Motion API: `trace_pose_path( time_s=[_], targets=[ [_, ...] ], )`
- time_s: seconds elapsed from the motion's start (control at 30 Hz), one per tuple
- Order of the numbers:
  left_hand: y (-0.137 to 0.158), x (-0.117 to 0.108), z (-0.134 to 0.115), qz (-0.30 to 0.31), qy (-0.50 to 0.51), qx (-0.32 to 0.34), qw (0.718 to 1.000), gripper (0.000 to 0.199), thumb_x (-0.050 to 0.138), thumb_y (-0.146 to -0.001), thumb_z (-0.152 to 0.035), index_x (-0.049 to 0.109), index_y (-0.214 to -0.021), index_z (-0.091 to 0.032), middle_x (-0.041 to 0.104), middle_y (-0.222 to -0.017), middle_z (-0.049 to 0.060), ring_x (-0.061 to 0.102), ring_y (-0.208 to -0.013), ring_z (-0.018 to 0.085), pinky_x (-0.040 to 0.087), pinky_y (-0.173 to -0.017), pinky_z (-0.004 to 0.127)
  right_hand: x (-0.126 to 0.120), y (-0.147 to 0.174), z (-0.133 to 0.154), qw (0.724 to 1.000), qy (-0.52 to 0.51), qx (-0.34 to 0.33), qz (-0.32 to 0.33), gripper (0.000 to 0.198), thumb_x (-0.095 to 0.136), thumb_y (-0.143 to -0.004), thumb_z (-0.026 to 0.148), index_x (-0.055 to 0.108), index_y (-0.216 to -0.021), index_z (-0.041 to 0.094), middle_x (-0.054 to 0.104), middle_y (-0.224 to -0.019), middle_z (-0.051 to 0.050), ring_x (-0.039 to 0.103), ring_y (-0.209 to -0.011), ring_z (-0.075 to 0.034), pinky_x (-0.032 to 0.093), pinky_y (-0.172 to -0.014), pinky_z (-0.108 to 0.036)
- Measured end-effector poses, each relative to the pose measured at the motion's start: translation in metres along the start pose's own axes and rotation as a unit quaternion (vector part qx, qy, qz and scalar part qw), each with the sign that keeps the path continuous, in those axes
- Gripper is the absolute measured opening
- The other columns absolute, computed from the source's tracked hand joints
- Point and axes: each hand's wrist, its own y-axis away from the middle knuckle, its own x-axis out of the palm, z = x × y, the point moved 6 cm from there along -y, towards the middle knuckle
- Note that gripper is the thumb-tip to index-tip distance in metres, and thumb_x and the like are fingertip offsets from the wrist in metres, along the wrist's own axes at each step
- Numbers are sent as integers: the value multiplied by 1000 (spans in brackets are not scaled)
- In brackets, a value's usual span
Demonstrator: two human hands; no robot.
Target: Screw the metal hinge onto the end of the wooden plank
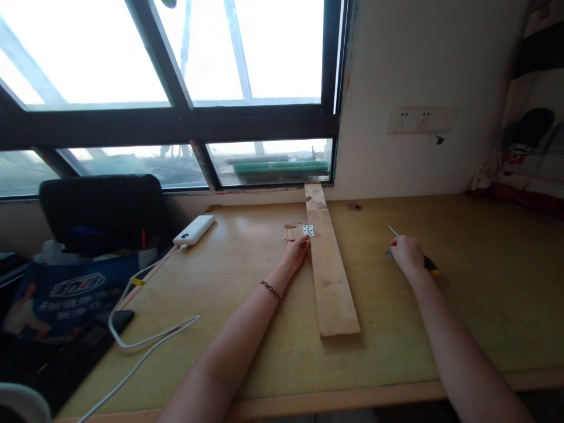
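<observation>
A long wooden board point(331, 270) lies lengthwise on the table, its far end at the window sill. A small metal hinge point(311, 231) bridges the board's left edge and a short wooden piece point(291, 232) beside it. My left hand point(297, 254) is closed with its fingertips at the hinge's near edge; the exact grip is partly hidden. Right of the board, my right hand point(408, 254) is closed over a screwdriver point(430, 266), its thin shaft showing at upper left and its black-and-yellow handle at lower right. A small grey metal item point(389, 254) shows beside the fingers.
A white power bank point(194, 230) with a white cable point(154, 339) lies on the left of the wooden table point(247, 352). Past the left edge stand a black chair point(103, 202) and a blue bag point(83, 294). Wall sockets point(422, 120) are behind, right of the window.
</observation>
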Motion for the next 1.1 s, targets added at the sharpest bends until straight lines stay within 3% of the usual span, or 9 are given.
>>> trace_pose_path(
  time_s=[0.2,0.53,0.7,0.83,0.93,1.0,1.1],
  targets=[
    [1,1,-1,5,-6,5,1000,10,61,-69,-3,59,-76,-10,61,-60,1,53,-48,5,43,-48,14,9,-2,-4,997,37,59,38,24,51,-74,18,70,-89,16,66,-86,-17,63,-85,-27,48,-64,-32],
    [-1,0,1,8,4,3,1000,10,61,-69,-3,57,-75,-10,61,-60,0,53,-47,4,44,-48,13,13,0,-5,994,57,68,56,25,51,-73,17,68,-91,16,65,-91,-19,63,-88,-30,49,-64,-36],
    [-3,-1,1,17,9,14,1000,13,62,-67,-3,58,-76,-11,61,-60,-1,53,-46,5,44,-46,13,18,-3,-10,997,40,52,35,23,53,-69,17,69,-85,14,66,-88,-20,63,-86,-31,48,-64,-36],
    [-3,-1,1,25,6,15,1000,11,63,-67,-5,57,-75,-10,60,-59,0,53,-46,5,45,-48,13,9,-7,-4,997,-64,17,-44,23,52,-69,17,69,-83,13,67,-83,-16,63,-83,-28,47,-69,-36],
    [-3,-2,2,22,5,8,1000,11,63,-67,-5,58,-75,-11,61,-60,0,53,-47,5,44,-47,13,2,-5,26,956,-282,-33,-69,25,52,-71,26,68,-86,14,67,-77,-11,62,-73,-21,47,-63,-31],
    [-3,-2,2,19,3,6,1000,11,62,-68,-5,58,-75,-11,62,-61,0,53,-47,5,43,-47,13,8,-2,63,897,-436,-67,-2,30,54,-70,33,66,-89,14,66,-73,-7,59,-63,-16,45,-53,-26],
    [-3,-2,2,12,-3,8,1000,10,61,-68,-5,58,-75,-12,62,-62,0,53,-47,5,43,-48,13,20,2,130,813,-567,-102,82,30,62,-63,37,63,-83,15,65,-76,-5,57,-62,-12,43,-51,-22]
  ],
)
